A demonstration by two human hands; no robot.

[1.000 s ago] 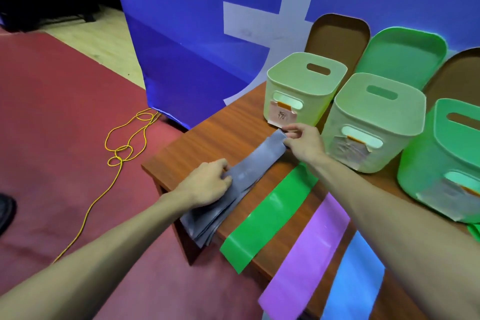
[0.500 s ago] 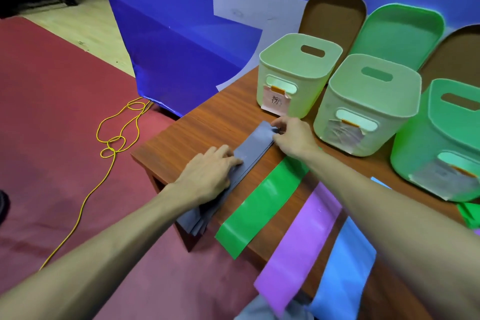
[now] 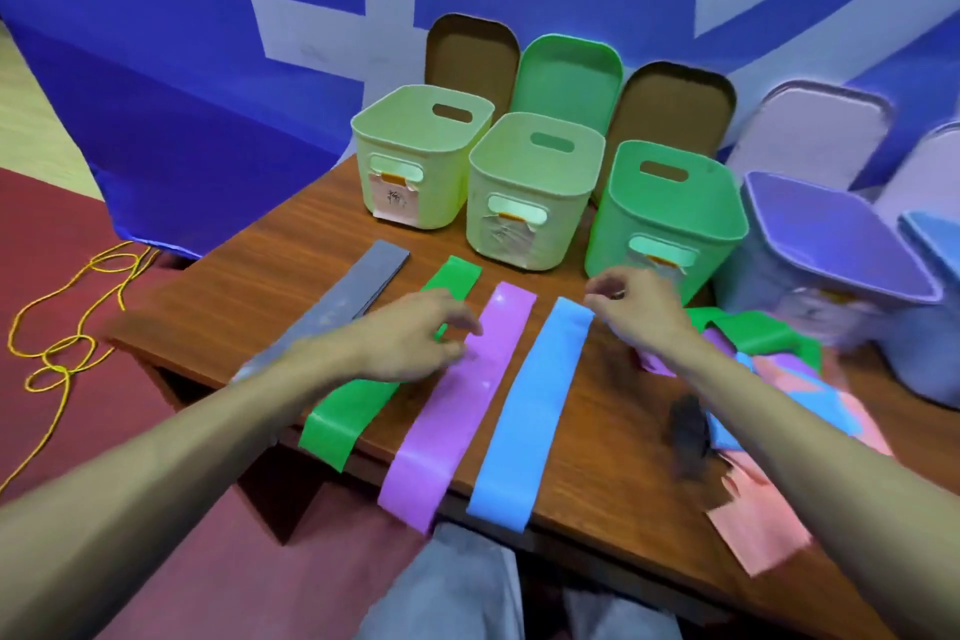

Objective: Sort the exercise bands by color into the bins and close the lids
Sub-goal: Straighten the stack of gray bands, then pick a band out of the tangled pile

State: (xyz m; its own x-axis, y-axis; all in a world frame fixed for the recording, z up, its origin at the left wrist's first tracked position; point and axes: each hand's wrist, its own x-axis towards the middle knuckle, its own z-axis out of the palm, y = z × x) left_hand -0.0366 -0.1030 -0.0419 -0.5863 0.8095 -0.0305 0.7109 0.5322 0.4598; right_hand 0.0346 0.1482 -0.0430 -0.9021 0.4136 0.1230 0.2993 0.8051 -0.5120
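Observation:
Four bands lie side by side across the table's front edge: a grey stack (image 3: pixel 363 286), a green band (image 3: pixel 337 421), a purple band (image 3: pixel 467 405) and a blue band (image 3: pixel 535 405). A jumbled pile of green, pink and blue bands (image 3: pixel 779 364) lies to the right. My left hand (image 3: pixel 410 343) hovers over the green band with loosely curled fingers and holds nothing. My right hand (image 3: pixel 634 307) hangs above the far end of the blue band, also holding nothing. Behind them stand open bins: two pale green (image 3: pixel 421 156) (image 3: pixel 535 187), one bright green (image 3: pixel 670 218), one purple (image 3: pixel 831 244).
A blue bin (image 3: pixel 935 244) shows at the right edge. Lids lean on the blue backdrop: brown (image 3: pixel 470 57), green (image 3: pixel 566 73), brown (image 3: pixel 675 104), lilac (image 3: pixel 810 130). A pink band (image 3: pixel 753 525) overhangs the front edge. A yellow cord (image 3: pixel 62 343) lies on the red floor.
Both hands have let go of the grey stack and moved right, over the green and blue bands. The view has swung right, bringing the purple and blue bins into sight.

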